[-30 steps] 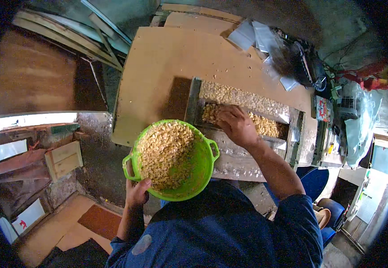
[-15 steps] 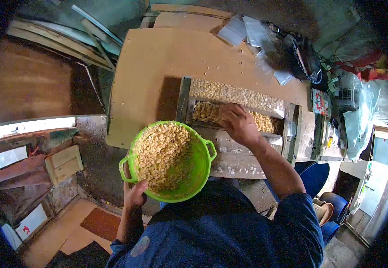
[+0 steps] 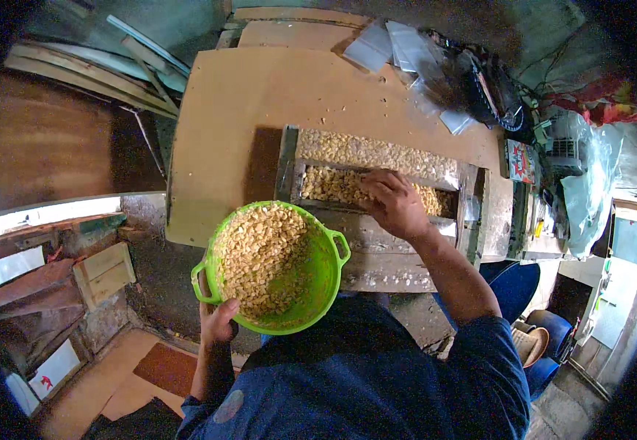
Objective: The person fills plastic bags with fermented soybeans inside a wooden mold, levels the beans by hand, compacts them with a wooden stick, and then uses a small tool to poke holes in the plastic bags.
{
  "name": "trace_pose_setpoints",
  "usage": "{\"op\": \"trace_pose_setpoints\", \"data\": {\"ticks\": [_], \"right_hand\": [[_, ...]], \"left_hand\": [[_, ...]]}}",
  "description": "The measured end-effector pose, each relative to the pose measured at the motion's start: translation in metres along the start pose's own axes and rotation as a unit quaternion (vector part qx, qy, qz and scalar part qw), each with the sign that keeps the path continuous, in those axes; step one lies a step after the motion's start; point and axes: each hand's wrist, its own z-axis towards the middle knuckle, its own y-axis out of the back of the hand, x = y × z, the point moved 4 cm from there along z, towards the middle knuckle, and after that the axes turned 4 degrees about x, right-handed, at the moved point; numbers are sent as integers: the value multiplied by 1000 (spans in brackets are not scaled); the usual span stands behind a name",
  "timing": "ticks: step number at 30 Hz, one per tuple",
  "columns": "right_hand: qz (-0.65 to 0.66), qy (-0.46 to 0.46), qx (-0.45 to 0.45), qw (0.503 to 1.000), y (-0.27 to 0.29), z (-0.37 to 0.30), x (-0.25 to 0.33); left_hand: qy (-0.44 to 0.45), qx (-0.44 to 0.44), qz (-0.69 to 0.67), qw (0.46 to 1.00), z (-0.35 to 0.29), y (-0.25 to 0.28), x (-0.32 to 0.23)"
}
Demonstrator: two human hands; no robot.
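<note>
My left hand (image 3: 219, 320) is closed on the lower left rim of a bright green plastic colander (image 3: 323, 282) with two loop handles, thumb over the edge. Pale yellow split beans (image 3: 260, 253) fill much of the colander, heaped toward its left side. My right hand (image 3: 393, 205) is over the slot of a wooden mould (image 3: 289, 165), its bent fingers touching the beans (image 3: 329, 185) inside. Those fingertips are partly hidden, but the fingers look loosely apart with nothing held. Behind the slot, a flat strip packed with beans (image 3: 377, 150) runs the length of the mould.
The mould stands on a tan tabletop (image 3: 223, 103) with scattered beans. Clear plastic sheets (image 3: 370, 48) and a dark bag (image 3: 491, 88) lie at the far right. Blue barrels (image 3: 549, 330) stand below right; wooden boards (image 3: 91, 77) lean at the far left.
My right hand has shifted slightly right along the slot, and more beans show at the slot's left end. The left hand still holds the colander; the whole view has moved a little.
</note>
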Motion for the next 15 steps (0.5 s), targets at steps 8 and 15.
{"op": "trace_pose_setpoints", "data": {"ticks": [8,15], "right_hand": [[3,-101,-7,995,18,-26,-23],[-34,-5,8,999,16,-18,-14]], "left_hand": [[-51,-7,-25,998,-3,-5,8],[-45,10,-13,999,-3,-15,8]]}}
